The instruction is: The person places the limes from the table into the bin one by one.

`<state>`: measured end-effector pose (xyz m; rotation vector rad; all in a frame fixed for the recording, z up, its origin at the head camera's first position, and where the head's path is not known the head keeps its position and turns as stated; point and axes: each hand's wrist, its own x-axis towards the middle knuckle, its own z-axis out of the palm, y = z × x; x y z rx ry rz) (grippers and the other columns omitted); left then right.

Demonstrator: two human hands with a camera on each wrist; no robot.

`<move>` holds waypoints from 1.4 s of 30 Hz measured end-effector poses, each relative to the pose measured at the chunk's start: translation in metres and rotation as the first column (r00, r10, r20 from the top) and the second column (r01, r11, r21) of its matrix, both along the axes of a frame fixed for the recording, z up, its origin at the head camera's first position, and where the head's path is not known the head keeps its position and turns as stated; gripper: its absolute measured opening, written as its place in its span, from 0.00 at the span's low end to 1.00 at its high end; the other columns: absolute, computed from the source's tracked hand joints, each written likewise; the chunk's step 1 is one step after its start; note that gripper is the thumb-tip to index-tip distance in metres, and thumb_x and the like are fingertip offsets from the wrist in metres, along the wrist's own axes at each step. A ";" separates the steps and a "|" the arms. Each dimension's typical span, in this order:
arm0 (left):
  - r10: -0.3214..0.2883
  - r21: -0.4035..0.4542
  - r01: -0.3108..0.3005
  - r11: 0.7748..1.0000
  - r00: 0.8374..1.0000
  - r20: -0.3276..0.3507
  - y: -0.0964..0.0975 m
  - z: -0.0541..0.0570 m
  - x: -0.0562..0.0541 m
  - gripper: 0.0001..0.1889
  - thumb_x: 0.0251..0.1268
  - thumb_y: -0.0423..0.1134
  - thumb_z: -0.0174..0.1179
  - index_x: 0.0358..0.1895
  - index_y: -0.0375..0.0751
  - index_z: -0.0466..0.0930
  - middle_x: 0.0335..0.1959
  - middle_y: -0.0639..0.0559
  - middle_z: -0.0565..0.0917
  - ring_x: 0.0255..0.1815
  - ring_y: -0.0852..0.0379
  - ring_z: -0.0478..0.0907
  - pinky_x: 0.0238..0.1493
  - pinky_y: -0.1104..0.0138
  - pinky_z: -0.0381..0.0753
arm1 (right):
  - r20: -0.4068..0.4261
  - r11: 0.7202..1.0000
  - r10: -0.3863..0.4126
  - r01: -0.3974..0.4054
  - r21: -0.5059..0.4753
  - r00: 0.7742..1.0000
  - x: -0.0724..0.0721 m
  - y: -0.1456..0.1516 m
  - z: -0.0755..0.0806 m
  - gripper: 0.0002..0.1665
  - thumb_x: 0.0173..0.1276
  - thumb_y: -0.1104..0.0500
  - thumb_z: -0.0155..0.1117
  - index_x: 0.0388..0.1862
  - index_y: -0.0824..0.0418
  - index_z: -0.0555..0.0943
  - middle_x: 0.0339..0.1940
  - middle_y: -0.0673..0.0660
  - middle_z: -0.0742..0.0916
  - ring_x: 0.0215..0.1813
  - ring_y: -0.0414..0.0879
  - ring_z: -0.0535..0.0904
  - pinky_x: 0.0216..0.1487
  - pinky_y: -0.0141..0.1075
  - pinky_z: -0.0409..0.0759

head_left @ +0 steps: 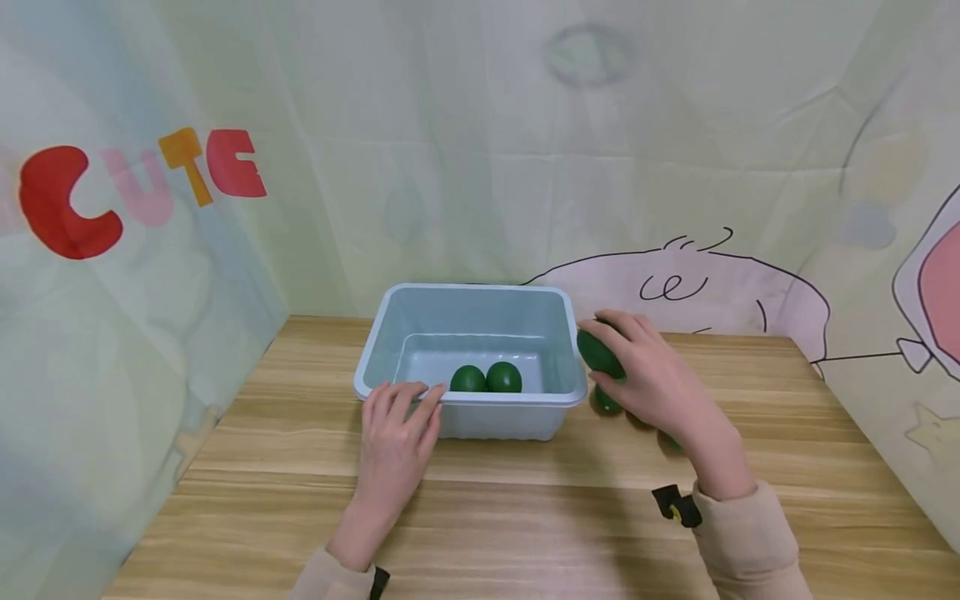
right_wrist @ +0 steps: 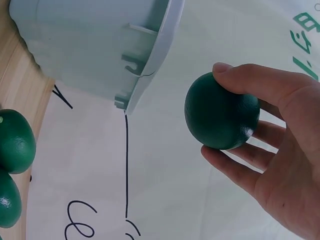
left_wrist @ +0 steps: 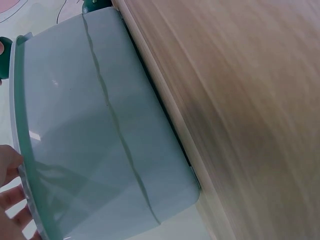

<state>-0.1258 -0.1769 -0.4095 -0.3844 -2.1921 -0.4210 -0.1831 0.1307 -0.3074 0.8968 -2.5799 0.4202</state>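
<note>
Fruit (head_left: 598,350), green and rounded, pinched between thumb and fingers of right hand (head_left: 652,383), held above table (head_left: 480,517) just outside right rim of pale blue bin (head_left: 498,422). Left hand (head_left: 396,446) grips bin's near rim close to left corner, fingers bent over edge. Two green pieces (head_left: 504,377) inside bin, side by side near front wall. Other green ones (head_left: 607,403) on table right of bin, partly hidden by right hand. Printed backdrop (head_left: 450,183) behind.
</note>
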 end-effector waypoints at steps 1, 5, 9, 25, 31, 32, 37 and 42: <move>-0.001 0.000 0.001 1.000 1.000 0.001 0.000 0.000 0.000 0.13 0.58 0.34 0.63 0.48 0.42 0.85 0.41 0.45 0.82 0.49 0.45 0.75 0.61 0.45 0.68 | -0.003 1.000 0.003 -0.003 0.003 1.000 0.000 -0.001 0.001 0.37 0.56 0.59 0.73 0.66 0.56 0.71 0.65 0.61 0.75 0.64 0.57 0.70 0.59 0.53 0.76; -0.001 0.002 0.001 1.000 1.000 0.007 0.000 0.001 0.001 0.14 0.59 0.34 0.63 0.48 0.42 0.85 0.42 0.45 0.82 0.49 0.45 0.75 0.62 0.45 0.68 | -0.011 1.000 0.011 -0.011 0.011 1.000 -0.001 -0.004 0.004 0.37 0.57 0.59 0.73 0.66 0.55 0.71 0.65 0.60 0.75 0.65 0.56 0.69 0.59 0.52 0.77; -0.001 -0.001 0.001 1.000 1.000 -0.002 -0.001 0.000 0.001 0.13 0.59 0.34 0.63 0.48 0.43 0.85 0.41 0.45 0.82 0.48 0.44 0.75 0.61 0.45 0.68 | -0.022 1.000 0.022 -0.022 0.018 1.000 -0.002 -0.007 0.006 0.37 0.57 0.58 0.72 0.66 0.55 0.72 0.64 0.60 0.76 0.64 0.55 0.70 0.57 0.51 0.78; 0.003 -0.003 -0.003 1.000 1.000 0.002 -0.001 0.001 0.001 0.13 0.59 0.34 0.63 0.48 0.42 0.85 0.41 0.45 0.82 0.48 0.44 0.75 0.61 0.45 0.69 | -0.051 0.997 0.061 -0.058 0.050 0.997 -0.008 -0.019 0.013 0.37 0.57 0.58 0.72 0.66 0.54 0.71 0.65 0.58 0.75 0.65 0.54 0.70 0.55 0.49 0.80; 0.007 -0.001 -0.007 1.000 1.000 0.008 -0.001 0.001 0.001 0.13 0.59 0.34 0.63 0.48 0.42 0.85 0.41 0.45 0.82 0.48 0.44 0.75 0.61 0.45 0.69 | -0.056 0.995 0.082 -0.078 0.070 0.995 -0.009 -0.024 0.017 0.37 0.57 0.57 0.72 0.67 0.54 0.71 0.65 0.59 0.75 0.64 0.55 0.71 0.56 0.48 0.79; 0.008 -0.001 -0.008 1.000 1.000 0.010 -0.001 0.001 0.001 0.13 0.59 0.34 0.63 0.48 0.42 0.85 0.41 0.45 0.82 0.48 0.44 0.75 0.61 0.45 0.68 | -0.055 0.994 0.089 -0.085 0.070 0.995 -0.009 -0.024 0.018 0.37 0.57 0.57 0.72 0.67 0.54 0.71 0.65 0.60 0.75 0.64 0.55 0.71 0.56 0.48 0.79; 0.003 0.000 -0.003 1.000 1.000 0.007 -0.001 0.001 0.001 0.14 0.58 0.34 0.64 0.48 0.42 0.85 0.41 0.45 0.82 0.48 0.44 0.75 0.61 0.44 0.68 | -0.061 0.992 0.112 -0.108 0.069 0.992 -0.010 -0.028 0.019 0.37 0.58 0.58 0.71 0.67 0.55 0.71 0.65 0.60 0.75 0.63 0.56 0.71 0.55 0.48 0.79; -0.003 0.001 0.003 1.000 1.000 0.005 0.000 0.001 0.001 0.14 0.57 0.34 0.64 0.48 0.42 0.85 0.41 0.45 0.82 0.48 0.44 0.75 0.61 0.45 0.68 | -0.050 0.990 0.130 -0.126 0.066 0.990 -0.013 -0.032 0.020 0.36 0.58 0.59 0.71 0.67 0.54 0.71 0.66 0.59 0.75 0.64 0.55 0.70 0.56 0.47 0.79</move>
